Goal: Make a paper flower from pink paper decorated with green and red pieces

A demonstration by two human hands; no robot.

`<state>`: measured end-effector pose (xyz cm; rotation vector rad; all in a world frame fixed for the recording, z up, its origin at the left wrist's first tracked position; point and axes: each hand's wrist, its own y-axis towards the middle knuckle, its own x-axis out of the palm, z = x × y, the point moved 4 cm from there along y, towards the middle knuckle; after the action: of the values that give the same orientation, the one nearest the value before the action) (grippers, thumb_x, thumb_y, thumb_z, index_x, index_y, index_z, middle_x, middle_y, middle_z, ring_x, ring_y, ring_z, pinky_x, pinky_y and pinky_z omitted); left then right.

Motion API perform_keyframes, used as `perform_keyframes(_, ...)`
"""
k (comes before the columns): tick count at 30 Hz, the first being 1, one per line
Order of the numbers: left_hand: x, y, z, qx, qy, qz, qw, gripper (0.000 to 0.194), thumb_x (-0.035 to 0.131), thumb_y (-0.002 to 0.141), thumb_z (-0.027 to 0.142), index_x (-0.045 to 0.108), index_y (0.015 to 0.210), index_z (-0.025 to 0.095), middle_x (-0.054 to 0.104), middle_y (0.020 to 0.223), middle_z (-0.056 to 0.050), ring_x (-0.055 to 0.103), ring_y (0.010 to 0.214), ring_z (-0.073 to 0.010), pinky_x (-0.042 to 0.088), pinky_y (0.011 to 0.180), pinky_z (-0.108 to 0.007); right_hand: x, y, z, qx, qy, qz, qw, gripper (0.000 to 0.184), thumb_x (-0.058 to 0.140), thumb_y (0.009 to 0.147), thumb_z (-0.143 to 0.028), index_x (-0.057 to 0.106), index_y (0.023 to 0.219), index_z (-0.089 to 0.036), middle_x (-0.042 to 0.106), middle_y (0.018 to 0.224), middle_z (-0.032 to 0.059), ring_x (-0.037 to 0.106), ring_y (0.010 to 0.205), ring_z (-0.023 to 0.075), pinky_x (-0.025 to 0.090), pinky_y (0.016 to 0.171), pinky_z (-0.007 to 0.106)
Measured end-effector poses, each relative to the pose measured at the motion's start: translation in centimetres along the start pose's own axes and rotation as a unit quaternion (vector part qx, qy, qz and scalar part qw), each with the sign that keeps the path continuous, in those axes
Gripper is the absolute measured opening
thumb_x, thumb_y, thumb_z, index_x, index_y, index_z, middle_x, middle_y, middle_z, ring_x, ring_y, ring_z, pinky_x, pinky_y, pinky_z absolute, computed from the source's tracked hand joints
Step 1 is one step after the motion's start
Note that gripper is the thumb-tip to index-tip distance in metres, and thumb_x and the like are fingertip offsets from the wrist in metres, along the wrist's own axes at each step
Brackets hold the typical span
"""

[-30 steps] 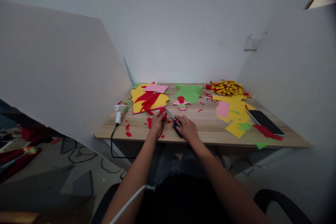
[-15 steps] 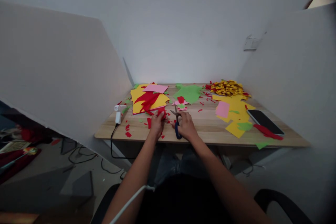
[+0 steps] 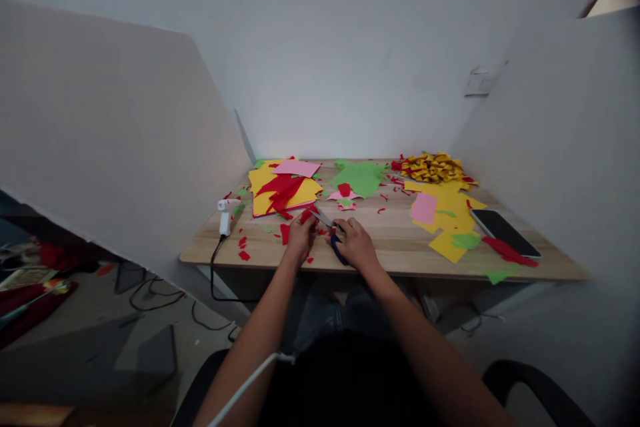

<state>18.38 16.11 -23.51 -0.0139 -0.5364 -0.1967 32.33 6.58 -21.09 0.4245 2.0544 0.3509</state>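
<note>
My left hand pinches a small piece of red felt-like material over the table's front half. Scissors with dark blue handles sit in my right hand, its fingers closed round the loops. Their blades point up and left and reach the red piece at my left fingertips. Just beyond my left hand lies a stack of yellow sheets with red scraps and a pink sheet on top. Small red cuttings are scattered beside that hand.
A white glue gun with a black cord stands at the table's left. Green sheet lies at the back middle. Toward the right are a yellow ruffled heap, yellow pieces and a phone. Partitions flank the table.
The scissors have turned leftward, and their blades now meet the red piece instead of pointing up away from it. My left hand stays nearly in place.
</note>
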Motion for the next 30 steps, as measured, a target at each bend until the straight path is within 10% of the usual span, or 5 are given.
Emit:
perform_keyframes(23, -0.7, 0.6, -0.4, -0.002, -0.025, 0.045, 0.999, 0.034, 0.079, 0.067, 0.039, 0.055, 0.076, 0.018, 0.06, 0.06, 0.003, 0.057, 0.053, -0.0113, 0.045, 0.051, -0.022, 0.3, 0.7, 1.4, 0.009, 0.096, 0.091, 0.991, 0.048, 0.067, 0.087, -0.037, 0.059, 0.128, -0.015, 0.062, 0.114, 0.0149, 0.057, 0.106, 0.0294, 0.048, 0.099, 0.045)
perform_keyframes(30, -0.2, 0.2, 0.1, -0.001, -0.017, 0.021, 1.0, 0.049, 0.09, 0.058, 0.034, 0.06, 0.093, 0.017, 0.062, 0.066, 0.006, 0.053, 0.051, -0.0068, 0.043, 0.053, -0.02, 0.9, 0.6, 1.3, -0.027, 0.067, 0.037, 0.997, 0.049, 0.068, 0.087, -0.038, 0.062, 0.129, -0.015, 0.063, 0.112, 0.0142, 0.06, 0.102, 0.0288, 0.05, 0.096, 0.043)
